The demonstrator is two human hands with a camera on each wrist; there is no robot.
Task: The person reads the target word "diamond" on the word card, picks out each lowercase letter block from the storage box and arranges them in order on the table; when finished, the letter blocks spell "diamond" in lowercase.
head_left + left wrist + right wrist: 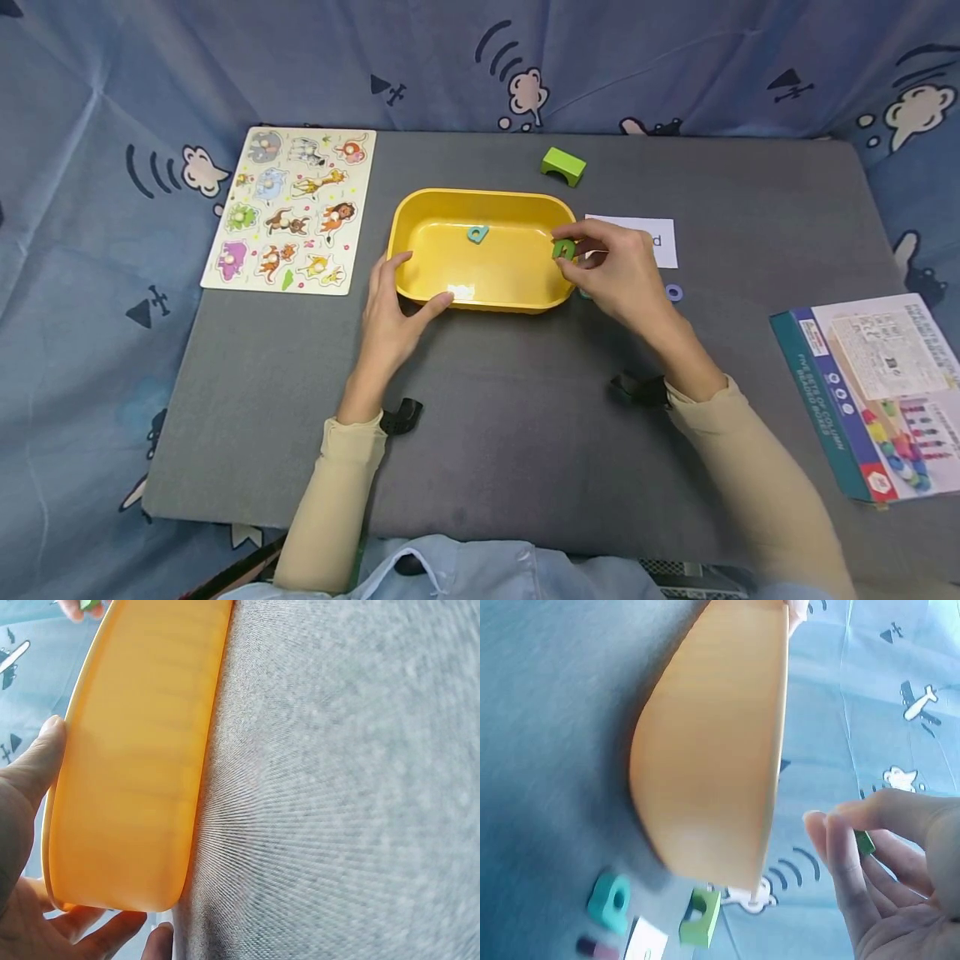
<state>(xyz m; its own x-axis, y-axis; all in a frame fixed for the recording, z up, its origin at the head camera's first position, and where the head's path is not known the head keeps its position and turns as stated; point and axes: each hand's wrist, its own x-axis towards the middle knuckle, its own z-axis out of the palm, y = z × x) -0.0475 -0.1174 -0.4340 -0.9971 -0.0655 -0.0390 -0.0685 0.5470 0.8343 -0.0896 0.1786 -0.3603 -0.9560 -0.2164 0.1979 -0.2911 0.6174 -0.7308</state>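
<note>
The fingers and thumb of my left hand [393, 312] grip the near left corner of a yellow tray [480, 300]. In the left wrist view the thumb lies on the rim, with fingers round the end wall. My right hand [618, 262] pinches a small green letter-like piece [563, 249] over the tray's right rim; fingers mostly cover it in the right wrist view. Inside the tray lies a small teal piece with a hole [477, 234]. Beside the tray, another teal piece [610, 901] sits on the table, largely hidden by the right hand in the head view.
A white card [660, 237] showing "d" lies partly behind the right hand, with a purple ring [674, 292] nearby. A green arch block [563, 166] stands behind the tray. An animal puzzle board [288, 208] is at left, a boxed bead set [870, 400] at right.
</note>
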